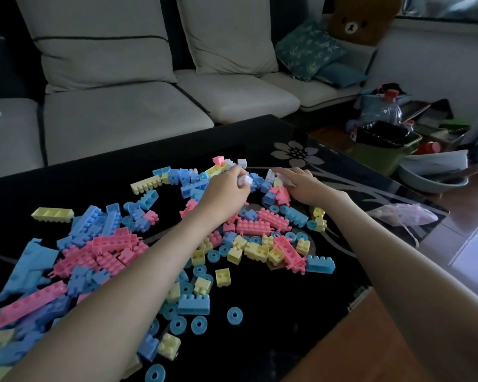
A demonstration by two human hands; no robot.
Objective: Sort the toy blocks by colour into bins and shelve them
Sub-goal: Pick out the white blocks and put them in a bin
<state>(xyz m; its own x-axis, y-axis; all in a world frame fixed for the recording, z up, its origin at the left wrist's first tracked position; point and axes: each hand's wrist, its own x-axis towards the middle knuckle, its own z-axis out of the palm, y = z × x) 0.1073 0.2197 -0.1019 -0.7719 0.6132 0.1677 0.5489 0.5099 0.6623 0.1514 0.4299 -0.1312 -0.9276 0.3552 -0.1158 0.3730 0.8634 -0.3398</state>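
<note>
Blocks point(249, 227) all over the dark counter point(262, 296), pink, blue and yellow jumbled, no bin anywhere in shot. Had both arms stretched to the far edge of the pile. Pinched a small white block point(245, 180) in the left hand point(226, 188), grip curled round it, just above the heap. Kept the right hand point(304, 186) low, fingers straight and pointing leftward over pale pieces, nothing plainly held; could not tell what lay beneath. Spotted a loose white block point(242, 162) just beyond the left grip, farther from the body, stubby, no clear long axis. Judged the left hand nearer, the right well off to its side.
</note>
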